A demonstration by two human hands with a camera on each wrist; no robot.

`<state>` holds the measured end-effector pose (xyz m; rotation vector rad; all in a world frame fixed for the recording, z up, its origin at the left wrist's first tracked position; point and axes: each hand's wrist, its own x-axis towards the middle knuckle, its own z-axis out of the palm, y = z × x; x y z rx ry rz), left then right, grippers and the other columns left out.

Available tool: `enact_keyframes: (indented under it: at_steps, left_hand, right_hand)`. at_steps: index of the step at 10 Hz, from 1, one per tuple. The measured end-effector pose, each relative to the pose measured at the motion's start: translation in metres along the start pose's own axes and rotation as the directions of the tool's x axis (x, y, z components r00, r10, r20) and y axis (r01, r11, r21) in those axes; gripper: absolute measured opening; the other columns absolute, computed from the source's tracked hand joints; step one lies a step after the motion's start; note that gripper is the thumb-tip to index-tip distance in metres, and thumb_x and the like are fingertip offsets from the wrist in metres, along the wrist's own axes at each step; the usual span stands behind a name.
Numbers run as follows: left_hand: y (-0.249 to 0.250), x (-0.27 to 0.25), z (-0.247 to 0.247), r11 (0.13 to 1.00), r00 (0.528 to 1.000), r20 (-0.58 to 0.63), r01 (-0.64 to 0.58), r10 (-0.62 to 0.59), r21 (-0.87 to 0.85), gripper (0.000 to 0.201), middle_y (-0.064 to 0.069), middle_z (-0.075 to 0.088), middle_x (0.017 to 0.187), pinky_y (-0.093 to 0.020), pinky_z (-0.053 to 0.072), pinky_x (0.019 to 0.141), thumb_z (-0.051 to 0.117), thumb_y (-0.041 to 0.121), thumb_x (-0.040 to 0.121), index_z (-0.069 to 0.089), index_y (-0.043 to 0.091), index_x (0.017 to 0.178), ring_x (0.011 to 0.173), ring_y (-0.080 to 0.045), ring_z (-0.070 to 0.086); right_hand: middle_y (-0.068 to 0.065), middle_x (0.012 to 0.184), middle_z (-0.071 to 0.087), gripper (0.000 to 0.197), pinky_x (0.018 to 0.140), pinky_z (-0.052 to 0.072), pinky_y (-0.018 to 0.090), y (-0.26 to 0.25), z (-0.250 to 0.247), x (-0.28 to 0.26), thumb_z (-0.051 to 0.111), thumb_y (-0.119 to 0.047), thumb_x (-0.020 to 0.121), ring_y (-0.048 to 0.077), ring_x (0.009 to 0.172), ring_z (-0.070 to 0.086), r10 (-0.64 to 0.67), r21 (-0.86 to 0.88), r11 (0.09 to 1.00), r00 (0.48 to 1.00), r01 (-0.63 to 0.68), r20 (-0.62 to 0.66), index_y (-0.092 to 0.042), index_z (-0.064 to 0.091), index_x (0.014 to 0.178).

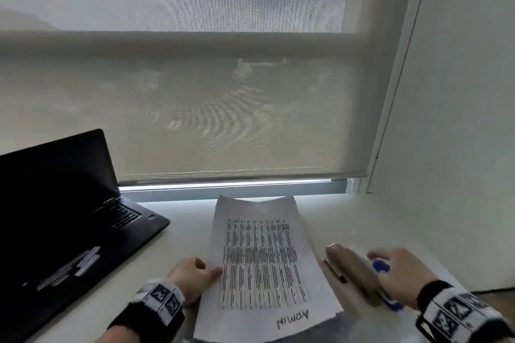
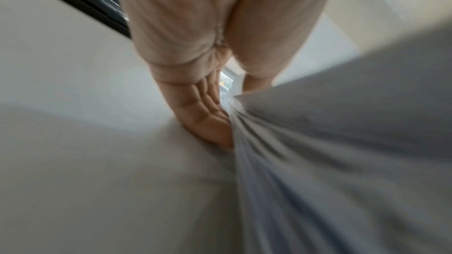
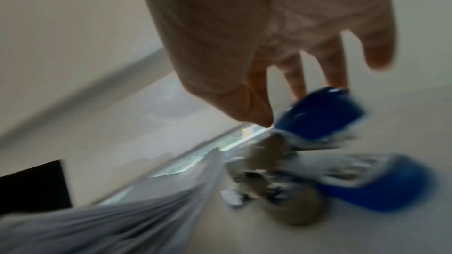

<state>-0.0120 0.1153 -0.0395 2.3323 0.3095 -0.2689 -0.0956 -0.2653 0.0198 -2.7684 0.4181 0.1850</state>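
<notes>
Lower centre: paper stack [image 1: 264,259], printed table on top, edge pinched by left hand [image 1: 192,276]. Lower right: right hand [image 1: 398,273] pinches blue-grey stapler [image 1: 351,267].

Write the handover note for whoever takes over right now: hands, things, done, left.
Left hand: pinches the left edge of the white stack of printed paper sheets, which lies flat on the white desk.
Right hand: fingertips on the blue plastic stapler, just right of the stack; the blur hides whether it grips.
Done: stack steadied, stapler reached.
Left: probably lift the stapler and staple the stack; no staple shows on it.
</notes>
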Motion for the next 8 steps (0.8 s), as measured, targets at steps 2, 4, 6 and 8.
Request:
enact_keyframes:
  at_steps: [2, 4, 6, 8]
  left_hand:
    - [0.009, -0.001, -0.004, 0.974, 0.995, 0.094, -0.057, 0.037, 0.220, 0.033, -0.001, 0.069, 0.089, -0.023, 0.048, 0.072, 0.068, 0.048, 0.085, 0.060, 0.017, 0.076, 0.084, -0.016, 0.064]
    - [0.008, 0.011, 0.009, 0.952, 0.985, 0.172, -0.071, 0.020, 0.297, 0.071, -0.007, 0.068, 0.109, -0.033, 0.051, 0.092, 0.057, 0.069, 0.060, 0.061, 0.012, 0.101, 0.102, -0.023, 0.064]
    - [0.011, 0.015, 0.010, 0.912, 0.986, 0.164, -0.077, 0.011, 0.402, 0.052, -0.011, 0.068, 0.110, -0.031, 0.051, 0.087, 0.062, 0.061, 0.080, 0.056, 0.011, 0.093, 0.102, -0.026, 0.064]
    - [0.018, -0.010, -0.002, 0.911, 0.994, 0.068, -0.105, 0.085, 0.398, 0.064, -0.009, 0.058, 0.136, -0.025, 0.041, 0.095, 0.052, 0.062, 0.089, 0.056, 0.007, 0.120, 0.124, -0.024, 0.054]
  right_hand:
    - [0.011, 0.119, 0.065, 0.033, 0.086, 0.050, 0.029, 0.008, -0.012, 0.049, 0.047, -0.014, 0.093, 0.023, 0.095, 0.063, 0.043, -0.010, 0.999, 0.999, -0.043, 0.013, -0.016, 0.061, 0.123]
    - [0.010, 0.117, 0.064, 0.024, 0.080, 0.041, 0.020, -0.040, -0.015, 0.115, 0.051, -0.032, 0.094, 0.026, 0.108, 0.060, -0.044, -0.188, 0.981, 0.997, 0.055, 0.063, -0.014, 0.065, 0.102]
    - [0.009, 0.098, 0.059, 0.024, 0.073, 0.038, 0.023, -0.068, -0.007, 0.127, 0.054, -0.038, 0.092, 0.027, 0.102, 0.060, -0.116, -0.148, 0.980, 0.985, 0.135, 0.131, -0.014, 0.056, 0.087]
    - [0.015, 0.140, 0.046, 0.055, 0.102, 0.038, 0.031, -0.057, -0.010, 0.070, 0.050, -0.036, 0.095, 0.029, 0.127, 0.047, -0.092, 0.063, 0.994, 0.995, 0.090, 0.044, -0.005, 0.036, 0.139]
